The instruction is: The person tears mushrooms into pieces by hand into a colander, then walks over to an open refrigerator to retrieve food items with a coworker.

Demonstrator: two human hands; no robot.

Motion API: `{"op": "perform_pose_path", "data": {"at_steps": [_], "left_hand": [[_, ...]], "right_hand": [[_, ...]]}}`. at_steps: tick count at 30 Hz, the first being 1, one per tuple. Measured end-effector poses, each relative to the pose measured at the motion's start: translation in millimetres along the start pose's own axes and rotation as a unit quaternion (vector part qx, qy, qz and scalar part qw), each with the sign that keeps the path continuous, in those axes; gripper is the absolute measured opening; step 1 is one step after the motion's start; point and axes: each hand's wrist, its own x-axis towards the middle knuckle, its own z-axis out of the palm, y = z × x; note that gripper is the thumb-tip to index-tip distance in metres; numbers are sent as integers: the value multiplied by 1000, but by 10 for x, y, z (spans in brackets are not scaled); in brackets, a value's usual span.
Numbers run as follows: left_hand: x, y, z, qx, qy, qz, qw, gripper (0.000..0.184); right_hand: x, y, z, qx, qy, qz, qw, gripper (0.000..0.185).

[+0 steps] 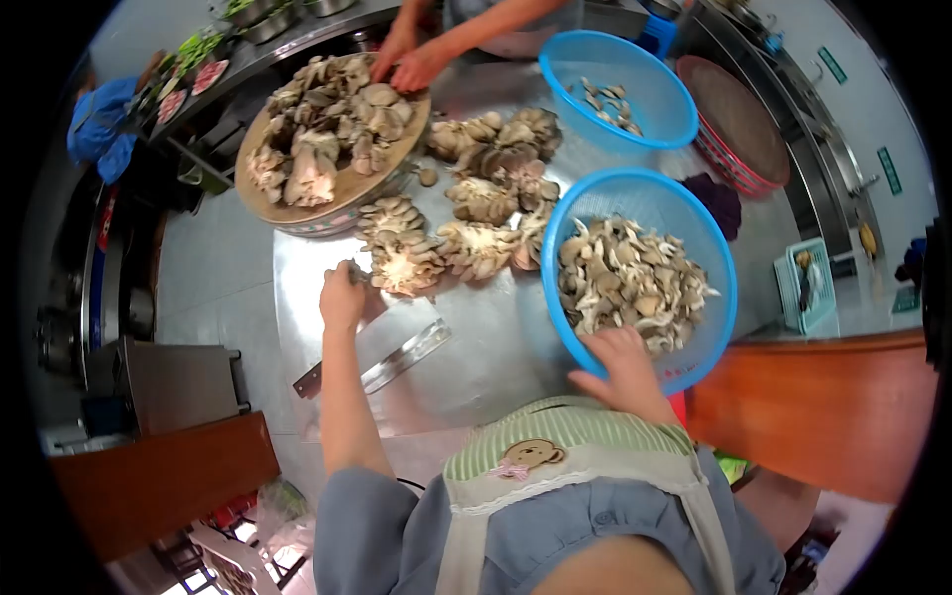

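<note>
My left hand [342,296] is at the near left edge of the oyster mushroom clusters [409,266], its fingers closed around a small dark bit I cannot make out. Below it, a knife [409,357] lies on the metal table, my forearm crossing over it. My right hand [633,369] grips the near rim of a blue plastic colander [729,288], thumb outside and fingers over the inside. Loose, separated oyster mushrooms [635,283] fill the bottom of this colander. More whole clusters lie in rows across the middle of the table.
Across the table, another person's hands [409,64] work at a round basket lid [253,188] heaped with mushroom clusters. A second blue colander [664,129] holds a few mushrooms. A red-rimmed basket [739,129] stands far right. Someone in blue [102,124] is at the left counter.
</note>
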Motion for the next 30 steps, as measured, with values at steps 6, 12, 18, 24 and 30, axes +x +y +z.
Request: {"op": "perform_pose_path", "data": {"at_steps": [6,12,18,24,30], "left_hand": [[-198,335,-549,-245,-63,-57,966,35],[-594,1030,-789,-521,-196,-71,828,49],[-913,1716,-682,-705,-338,-38,622,62],[-1201,2514,-508,-663,-386,10,642,62],[-1563,3067,-205,-600,-331,124,718,57]], "right_hand": [[-320,137,86,-1,-48,17,999,52],[-541,252,44,7,-54,-53,997,55],[-291,125,-24,54,-79,-42,995,54],[-227,81,-288,198,58,23,978,38],[15,100,-502,378,203,99,898,32]]}}
